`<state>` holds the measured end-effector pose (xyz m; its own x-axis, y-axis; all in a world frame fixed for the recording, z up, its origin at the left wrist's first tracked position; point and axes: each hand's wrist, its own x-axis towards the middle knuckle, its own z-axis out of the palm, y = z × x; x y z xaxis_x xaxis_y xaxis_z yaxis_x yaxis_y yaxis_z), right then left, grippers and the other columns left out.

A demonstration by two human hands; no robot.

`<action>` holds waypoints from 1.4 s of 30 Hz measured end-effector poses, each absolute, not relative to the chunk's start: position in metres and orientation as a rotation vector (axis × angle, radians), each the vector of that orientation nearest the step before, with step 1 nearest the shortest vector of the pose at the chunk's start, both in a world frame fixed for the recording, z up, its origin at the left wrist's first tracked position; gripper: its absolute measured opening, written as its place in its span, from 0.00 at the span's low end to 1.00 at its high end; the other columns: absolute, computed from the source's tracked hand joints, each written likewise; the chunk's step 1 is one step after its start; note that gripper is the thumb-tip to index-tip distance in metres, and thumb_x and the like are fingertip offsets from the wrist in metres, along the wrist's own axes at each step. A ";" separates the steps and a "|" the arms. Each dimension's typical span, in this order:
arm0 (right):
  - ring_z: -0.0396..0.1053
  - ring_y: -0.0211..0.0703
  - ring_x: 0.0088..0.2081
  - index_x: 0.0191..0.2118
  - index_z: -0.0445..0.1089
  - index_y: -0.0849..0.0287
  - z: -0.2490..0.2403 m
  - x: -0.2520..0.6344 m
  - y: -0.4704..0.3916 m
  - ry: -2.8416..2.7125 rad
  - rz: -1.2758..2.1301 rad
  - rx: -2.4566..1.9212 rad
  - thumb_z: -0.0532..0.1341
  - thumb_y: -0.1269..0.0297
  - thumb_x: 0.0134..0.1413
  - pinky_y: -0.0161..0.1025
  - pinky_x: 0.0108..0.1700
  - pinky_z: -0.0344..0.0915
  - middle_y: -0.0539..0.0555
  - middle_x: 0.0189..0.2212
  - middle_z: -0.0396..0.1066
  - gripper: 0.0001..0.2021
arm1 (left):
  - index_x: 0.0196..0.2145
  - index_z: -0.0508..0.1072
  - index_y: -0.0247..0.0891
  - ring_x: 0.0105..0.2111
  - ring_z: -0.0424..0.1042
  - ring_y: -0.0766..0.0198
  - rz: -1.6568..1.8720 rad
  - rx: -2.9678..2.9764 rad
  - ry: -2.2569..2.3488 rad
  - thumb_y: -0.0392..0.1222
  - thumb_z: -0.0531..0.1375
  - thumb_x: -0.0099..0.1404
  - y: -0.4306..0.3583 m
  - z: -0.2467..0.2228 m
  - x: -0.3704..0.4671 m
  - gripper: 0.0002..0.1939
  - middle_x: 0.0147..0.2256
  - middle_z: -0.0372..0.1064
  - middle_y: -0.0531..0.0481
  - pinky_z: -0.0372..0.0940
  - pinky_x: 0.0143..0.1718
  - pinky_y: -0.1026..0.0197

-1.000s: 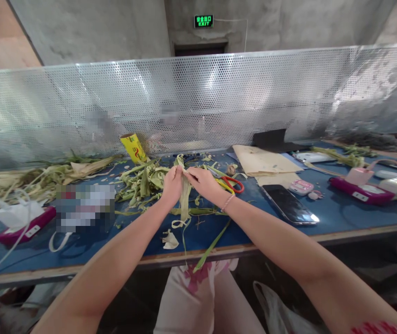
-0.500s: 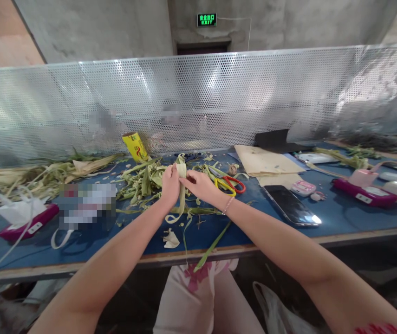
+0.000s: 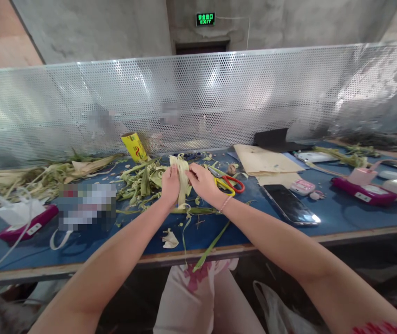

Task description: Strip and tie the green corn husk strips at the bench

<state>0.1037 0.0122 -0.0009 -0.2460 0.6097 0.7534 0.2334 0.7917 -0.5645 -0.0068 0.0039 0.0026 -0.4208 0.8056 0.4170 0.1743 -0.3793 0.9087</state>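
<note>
A pale green leaf strip (image 3: 183,181), much like a corn husk, stretches upright between my two hands. My left hand (image 3: 171,184) is closed on its left edge, thumb on top. My right hand (image 3: 200,183) pinches the right edge with bent fingertips. Behind and left of my left hand lies a heap of green leaf scraps (image 3: 142,183). Scissors with red and yellow handles (image 3: 235,183) rest just right of my right hand. A long green leaf (image 3: 212,248) hangs over the table edge.
On the blue table (image 3: 247,239) are a black phone (image 3: 290,204), brown paper (image 3: 266,162), a pink case (image 3: 302,186), and purple power strips on both sides (image 3: 363,191). A yellow carton (image 3: 134,146) stands before the perforated metal screen (image 3: 198,102). Dried leaves (image 3: 90,168) lie left.
My right hand has shifted slightly right, away from my left. The leaf strip now shows broader and flatter between them, and its curled lower end no longer hangs at the left.
</note>
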 end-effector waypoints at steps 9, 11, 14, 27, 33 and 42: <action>0.59 0.31 0.21 0.27 0.54 0.56 0.008 0.134 0.045 -1.148 0.725 -0.567 0.51 0.60 0.52 0.32 0.27 0.60 0.46 0.21 0.57 0.08 | 0.20 0.56 0.38 0.07 0.46 0.76 2.103 0.769 1.296 0.50 0.49 0.61 0.025 0.015 -0.050 0.17 0.10 0.45 0.62 0.42 0.10 0.69; 0.58 0.30 0.21 0.26 0.54 0.57 0.005 0.142 0.063 -0.965 0.825 -0.555 0.53 0.62 0.51 0.31 0.27 0.60 0.44 0.20 0.56 0.07 | 0.20 0.56 0.38 0.07 0.46 0.76 2.113 0.775 1.299 0.49 0.49 0.61 0.027 0.013 -0.051 0.17 0.11 0.45 0.62 0.42 0.10 0.69; 0.57 0.27 0.20 0.26 0.53 0.57 0.005 0.152 0.078 -0.743 0.951 -0.568 0.53 0.66 0.51 0.28 0.25 0.59 0.42 0.19 0.55 0.07 | 0.20 0.56 0.37 0.07 0.46 0.76 2.106 0.786 1.286 0.47 0.49 0.61 0.027 0.012 -0.047 0.16 0.11 0.46 0.62 0.42 0.10 0.69; 0.61 0.26 0.20 0.26 0.50 0.58 -0.003 0.177 0.101 -0.599 1.041 -0.816 0.47 0.76 0.53 0.26 0.28 0.64 0.42 0.17 0.56 0.08 | 0.20 0.57 0.37 0.07 0.49 0.74 2.062 0.865 1.210 0.43 0.48 0.61 0.028 0.011 -0.053 0.14 0.09 0.49 0.60 0.44 0.10 0.70; 0.59 0.33 0.20 0.34 0.60 0.60 -0.014 0.161 0.096 -0.905 1.035 -0.973 0.60 0.74 0.38 0.34 0.28 0.62 0.41 0.15 0.56 0.13 | 0.23 0.66 0.33 0.12 0.57 0.74 1.714 1.011 1.198 0.37 0.54 0.55 0.017 0.011 -0.030 0.06 0.13 0.57 0.57 0.54 0.14 0.70; 0.62 0.36 0.26 0.35 0.66 0.59 -0.003 0.126 0.049 -1.827 0.619 -0.770 0.56 0.62 0.45 0.35 0.31 0.60 0.50 0.25 0.65 0.10 | 0.26 0.69 0.35 0.18 0.60 0.73 1.521 1.205 1.152 0.44 0.63 0.44 0.000 -0.004 -0.001 0.12 0.20 0.61 0.57 0.60 0.19 0.68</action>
<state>0.1256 0.0489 -0.0028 -0.2810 0.7446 0.6055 0.2235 0.6643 -0.7132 -0.0008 0.0003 -0.0039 -0.1675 0.9668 0.1930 -0.0766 -0.2080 0.9751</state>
